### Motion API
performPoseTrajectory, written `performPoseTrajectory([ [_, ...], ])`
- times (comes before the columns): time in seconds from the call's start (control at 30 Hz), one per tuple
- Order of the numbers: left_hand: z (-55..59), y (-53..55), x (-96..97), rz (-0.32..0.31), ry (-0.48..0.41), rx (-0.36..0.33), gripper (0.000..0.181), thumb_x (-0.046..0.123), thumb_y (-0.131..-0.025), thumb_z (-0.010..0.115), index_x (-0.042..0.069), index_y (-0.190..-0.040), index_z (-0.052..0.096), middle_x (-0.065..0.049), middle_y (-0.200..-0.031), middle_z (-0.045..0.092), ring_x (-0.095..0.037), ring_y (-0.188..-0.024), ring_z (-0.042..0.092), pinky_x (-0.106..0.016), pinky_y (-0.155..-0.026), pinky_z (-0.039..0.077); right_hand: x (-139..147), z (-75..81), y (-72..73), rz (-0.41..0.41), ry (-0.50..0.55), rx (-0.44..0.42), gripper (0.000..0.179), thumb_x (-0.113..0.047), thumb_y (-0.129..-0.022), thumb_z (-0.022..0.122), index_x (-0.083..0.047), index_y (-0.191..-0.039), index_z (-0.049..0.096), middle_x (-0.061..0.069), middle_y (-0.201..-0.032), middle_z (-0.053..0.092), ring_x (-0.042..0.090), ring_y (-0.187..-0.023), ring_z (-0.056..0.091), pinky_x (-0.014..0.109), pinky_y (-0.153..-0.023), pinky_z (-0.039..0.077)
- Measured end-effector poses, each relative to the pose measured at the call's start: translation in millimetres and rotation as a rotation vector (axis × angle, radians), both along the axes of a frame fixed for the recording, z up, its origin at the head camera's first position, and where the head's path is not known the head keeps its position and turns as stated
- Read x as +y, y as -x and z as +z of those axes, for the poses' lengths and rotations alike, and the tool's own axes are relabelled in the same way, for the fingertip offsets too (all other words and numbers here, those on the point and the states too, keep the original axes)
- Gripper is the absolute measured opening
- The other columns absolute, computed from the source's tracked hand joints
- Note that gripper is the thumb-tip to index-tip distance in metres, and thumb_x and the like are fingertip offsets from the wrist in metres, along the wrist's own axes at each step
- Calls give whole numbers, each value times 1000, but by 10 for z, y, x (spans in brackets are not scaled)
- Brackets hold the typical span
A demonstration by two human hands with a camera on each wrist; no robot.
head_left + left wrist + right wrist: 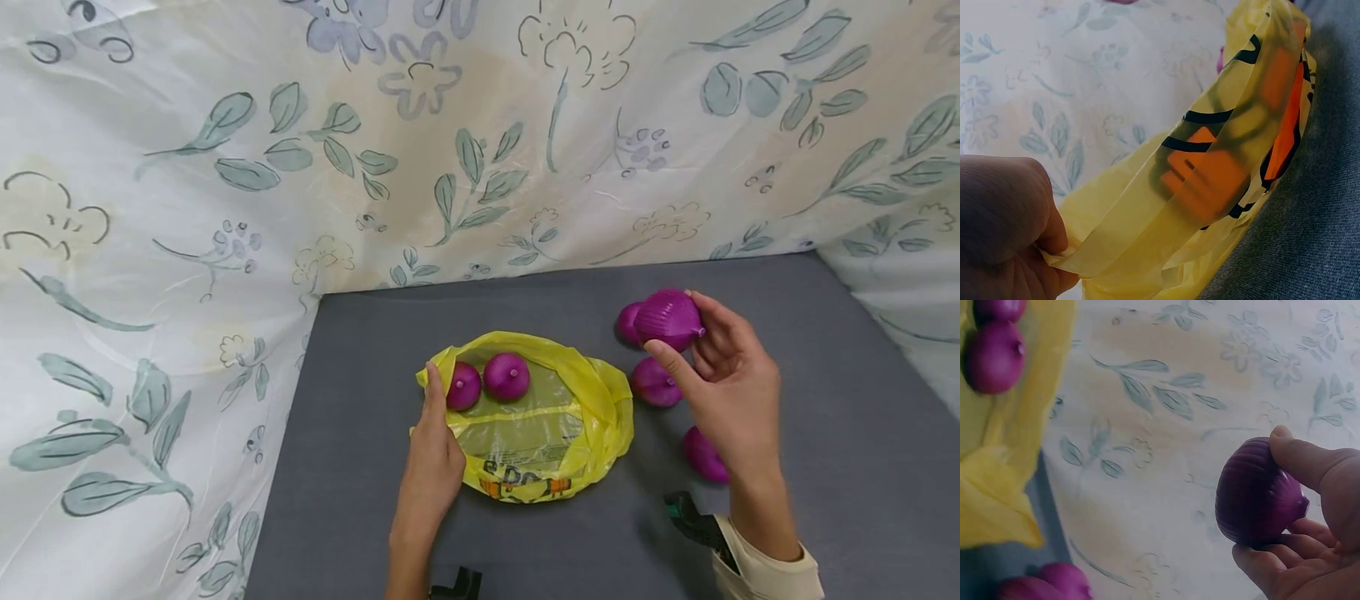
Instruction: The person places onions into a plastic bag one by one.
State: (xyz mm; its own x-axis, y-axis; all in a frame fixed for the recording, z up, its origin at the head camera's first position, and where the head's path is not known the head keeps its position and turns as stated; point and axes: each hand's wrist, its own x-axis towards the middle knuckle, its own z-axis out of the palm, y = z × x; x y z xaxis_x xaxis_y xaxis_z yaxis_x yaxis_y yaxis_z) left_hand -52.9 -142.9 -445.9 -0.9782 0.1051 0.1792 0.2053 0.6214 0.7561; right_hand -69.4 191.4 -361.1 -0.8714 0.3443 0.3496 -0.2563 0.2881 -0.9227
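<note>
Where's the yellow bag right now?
In the head view, the bag is on the grey table, its left edge pinched by the left hand, with three onions lying to its right.

The grey worktop (337, 500) carries a yellow plastic bag (609, 417), nearer its left edge than its right; between bag and right edge lie three purple onions (654, 385)

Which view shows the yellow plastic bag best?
The head view: the yellow plastic bag appears nearly whole, open mouth and two round purple onions inside. Left wrist shows its printed side close up, cropped; right wrist only part, at the left edge.
</note>
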Motion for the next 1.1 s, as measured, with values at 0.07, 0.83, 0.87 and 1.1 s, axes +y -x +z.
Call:
performPoseTrajectory([
  [0.07,2,7,-8,-3,-4,1,93,-17,-100,39,24,-171,-4,-10,-177,13,-9,-60,23,-26,-53,30,-45,-40,1,19,33,-5,76,11,-82,85,-12,-150,60,9,-148,64,18,-133,63,20,-96,51],
  [0.83,10,18,-33,-8,-8,21,92,-17,-100,39,23,-171,-2,-13,-176,16,-16,-67,31,-28,-55,32,-613,-593,159,198,-51,-105,71,-18,-86,90,-20,-149,59,2,-147,64,17,-137,59,20,-103,47],
  [0.87,11,18,-33,-7,-7,19,92,-17,-100,40,23,-171,-2,-12,-176,16,-15,-65,30,-27,-55,32,-634,-626,165,205,-64,-109,71,-19,-86,90,-19,-150,59,2,-146,65,17,-138,58,21,-103,47],
  [1.1,4,6,-32,-8,3,11,89,-15,-102,39,21,-172,0,-10,-176,15,-20,-72,42,-27,-54,31,-765,-839,192,224,-136,-149,74,-27,-85,91,-18,-151,57,5,-145,66,19,-137,59,34,-107,48],
])
